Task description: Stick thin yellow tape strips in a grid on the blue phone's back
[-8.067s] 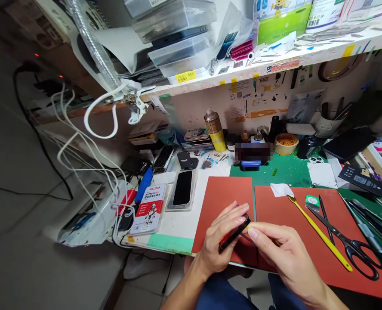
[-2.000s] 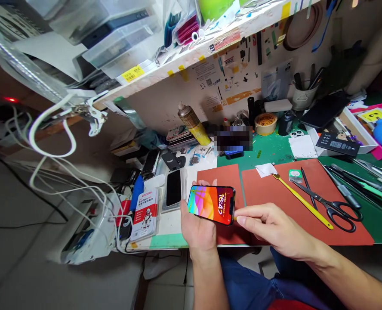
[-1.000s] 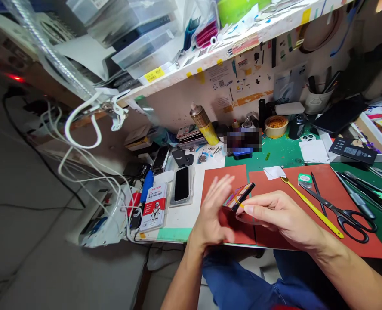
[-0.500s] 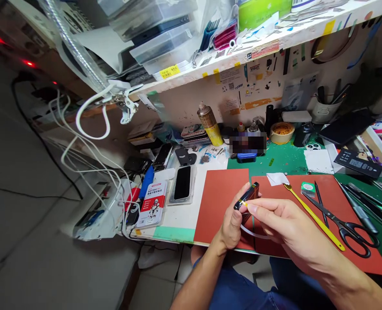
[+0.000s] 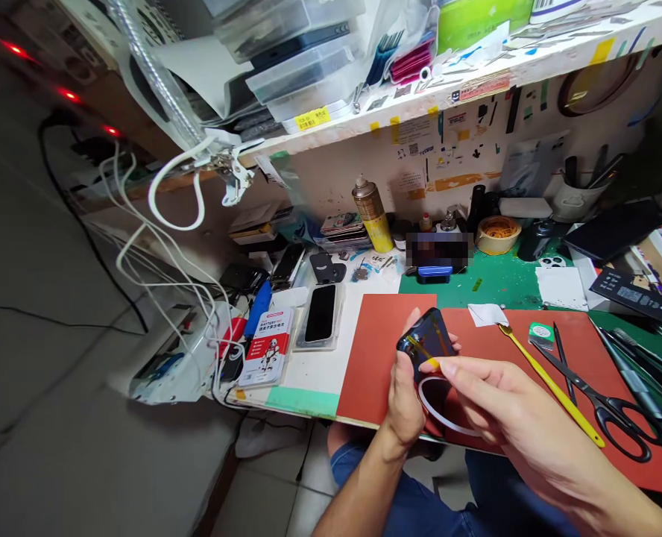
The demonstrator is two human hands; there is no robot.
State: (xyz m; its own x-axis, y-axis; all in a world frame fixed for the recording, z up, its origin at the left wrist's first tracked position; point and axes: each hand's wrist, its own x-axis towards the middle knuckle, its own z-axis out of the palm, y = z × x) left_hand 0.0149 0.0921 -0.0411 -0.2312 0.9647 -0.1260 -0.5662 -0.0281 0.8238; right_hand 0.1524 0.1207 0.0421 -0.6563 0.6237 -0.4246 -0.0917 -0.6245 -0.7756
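Note:
My left hand (image 5: pixel 405 406) holds a dark phone (image 5: pixel 429 339) tilted up above the red-brown mat (image 5: pixel 379 343), its fingers wrapped round the edges. Thin yellow strips cross the dark face of the phone. Beside its lower edge, my right hand (image 5: pixel 493 391) pinches the end of a small yellow strip (image 5: pixel 430 365). A pale ring or loop of tape (image 5: pixel 443 419) hangs below the phone, its right side running under the fingers of my right hand.
Right of my hands lie a yellow brush (image 5: pixel 555 388), black scissors (image 5: pixel 602 405) and tweezers. Another phone (image 5: pixel 320 313) and a battery box (image 5: pixel 268 347) lie on the left. A spray can (image 5: pixel 374 216) stands at the back beneath the shelf (image 5: pixel 376 123).
The phone has turned in my left hand, so its broad dark face shows instead of its edge. My right hand has moved slightly right and down with the yellow strip. More of the pale loop shows.

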